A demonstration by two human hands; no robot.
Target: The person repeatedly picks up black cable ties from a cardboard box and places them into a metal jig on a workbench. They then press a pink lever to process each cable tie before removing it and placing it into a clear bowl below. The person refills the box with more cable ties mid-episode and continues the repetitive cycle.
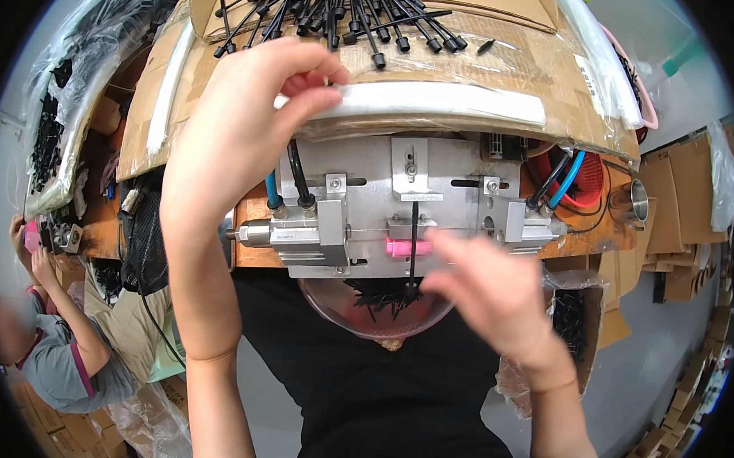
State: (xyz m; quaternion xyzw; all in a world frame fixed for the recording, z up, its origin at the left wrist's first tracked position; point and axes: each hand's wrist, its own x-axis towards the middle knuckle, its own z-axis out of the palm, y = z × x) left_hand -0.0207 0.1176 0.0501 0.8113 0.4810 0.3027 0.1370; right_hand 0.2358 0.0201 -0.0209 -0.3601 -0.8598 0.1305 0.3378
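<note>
Above the metal fixture (401, 206) holding an upright black cable tie (413, 247), cardboard (489, 66) overhangs; our left hand (254, 101) pinches loose cable ties (344, 11), while our blurred right hand (483, 295) hovers spread, empty, beside it.

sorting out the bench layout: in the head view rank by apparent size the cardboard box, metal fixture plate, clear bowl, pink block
1. cardboard box
2. metal fixture plate
3. clear bowl, partly hidden, so unsure against the plate
4. pink block

Brown cardboard box (505, 59) (taped) on top
</note>
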